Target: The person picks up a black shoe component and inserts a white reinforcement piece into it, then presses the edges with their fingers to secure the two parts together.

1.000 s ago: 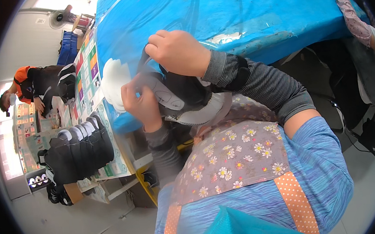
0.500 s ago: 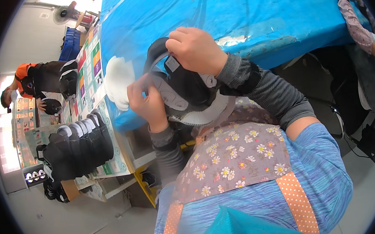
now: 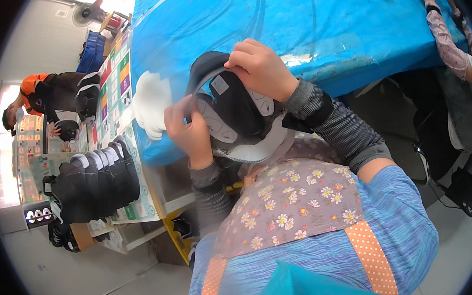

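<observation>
Between my two hands is a black shoe upper [image 3: 237, 109] with pale lining panels and a small white label inside it. My left hand [image 3: 187, 130] pinches its edge on the left, fingers closed on it. At the far edge, my right hand [image 3: 259, 69] grips the black padded rim with thumb and fingertips. A curved white strip [image 3: 255, 150] runs along the near side of the piece, close to my apron. Parts of the upper are hidden behind my fingers.
A blue-covered table [image 3: 293, 26] lies ahead, with a white lobed stack [image 3: 151, 107] on its left edge. Several black uppers [image 3: 92, 181] stand in a row at the left. One co-worker [image 3: 49, 98] is at the far left; another's arm [image 3: 446, 34] reaches in at the right.
The upper looks more spread, its inside and label more visible. My right hand has shifted slightly right and down in view. More of a pale-rimmed piece shows at the table's top edge.
</observation>
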Demonstrator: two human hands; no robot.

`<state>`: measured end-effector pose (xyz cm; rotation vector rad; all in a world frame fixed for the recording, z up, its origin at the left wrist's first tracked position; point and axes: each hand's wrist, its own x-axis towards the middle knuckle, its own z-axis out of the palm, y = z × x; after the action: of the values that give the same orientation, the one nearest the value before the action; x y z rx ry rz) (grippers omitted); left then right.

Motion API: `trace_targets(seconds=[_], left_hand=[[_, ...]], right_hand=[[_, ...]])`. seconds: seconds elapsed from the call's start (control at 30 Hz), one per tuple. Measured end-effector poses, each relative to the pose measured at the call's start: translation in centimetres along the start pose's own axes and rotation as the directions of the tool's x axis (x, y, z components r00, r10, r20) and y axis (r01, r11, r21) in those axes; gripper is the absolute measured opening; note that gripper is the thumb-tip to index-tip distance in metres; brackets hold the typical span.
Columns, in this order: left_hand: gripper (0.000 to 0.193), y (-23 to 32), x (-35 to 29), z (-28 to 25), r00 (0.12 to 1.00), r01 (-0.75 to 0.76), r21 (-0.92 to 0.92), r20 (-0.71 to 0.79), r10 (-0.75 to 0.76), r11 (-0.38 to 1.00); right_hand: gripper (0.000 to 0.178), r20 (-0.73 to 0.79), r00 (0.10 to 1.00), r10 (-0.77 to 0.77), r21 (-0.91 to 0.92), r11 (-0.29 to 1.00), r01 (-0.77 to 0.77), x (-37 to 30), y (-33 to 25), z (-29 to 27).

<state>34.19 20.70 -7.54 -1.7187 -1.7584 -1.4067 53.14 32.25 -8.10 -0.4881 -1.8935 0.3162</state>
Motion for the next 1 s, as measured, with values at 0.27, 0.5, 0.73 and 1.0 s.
trace_targets(seconds=[0.27,0.5,0.73,1.0], left_hand=[[0.014,0.1,-0.2,-0.2,0.997,0.064,-0.006,-0.030,-0.064,0.998],[0.012,-0.4,-0.3,0.0,0.998,0.040,-0.002,-0.043,-0.040,0.999],[0.014,0.1,-0.4,-0.2,0.995,0.095,-0.013,-0.044,-0.095,0.995],[0.012,-0.1,-0.6,0.2,0.998,-0.012,0.024,-0.055,0.013,1.000]], right_hand=[[0.016,-0.033,0.991,0.128,0.118,0.985,-0.123,-0.9,0.5,-1.2],[0.014,-0.051,0.992,0.119,0.011,0.993,-0.118,-0.8,0.1,-0.6],[0.013,-0.089,0.995,0.033,-0.038,0.999,-0.036,-0.1,-0.7,-0.6],[0.014,-0.022,0.999,0.044,-0.075,0.996,-0.046,-0.7,-0.1,-0.6]])
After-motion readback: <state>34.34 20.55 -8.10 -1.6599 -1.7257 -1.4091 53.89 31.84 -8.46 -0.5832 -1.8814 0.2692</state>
